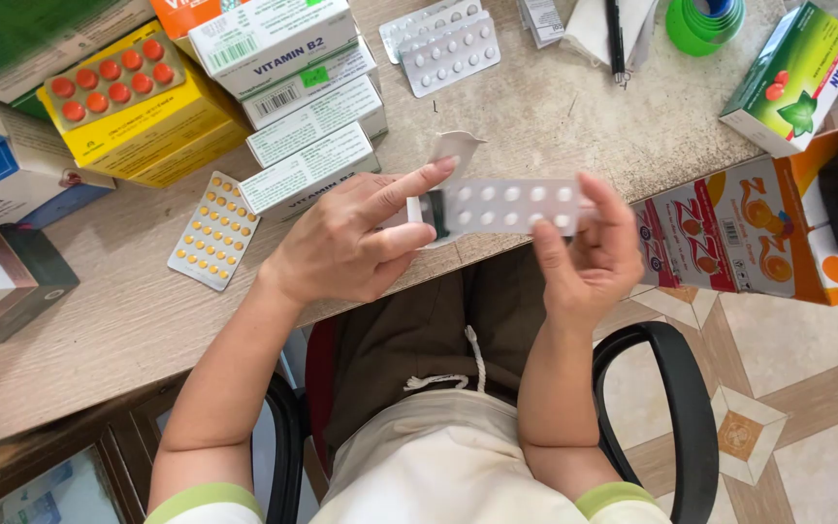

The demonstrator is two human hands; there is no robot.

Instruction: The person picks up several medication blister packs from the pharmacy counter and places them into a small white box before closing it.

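Spanning both hands, blister strip (511, 204) pinched between left fingers (409, 184) and right fingers (601, 199).

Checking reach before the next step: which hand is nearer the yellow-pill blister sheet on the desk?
Left. The left hand is just beside the yellow-pill blister sheet; the right hand is farther off, across the white blister strip.

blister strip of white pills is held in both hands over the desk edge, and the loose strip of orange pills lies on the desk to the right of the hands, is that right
Not quite. The head view shows the blister strip of white pills held between the left hand and right hand over the desk edge, but the loose strip of orange pills lies to the left of the hands, not the right.
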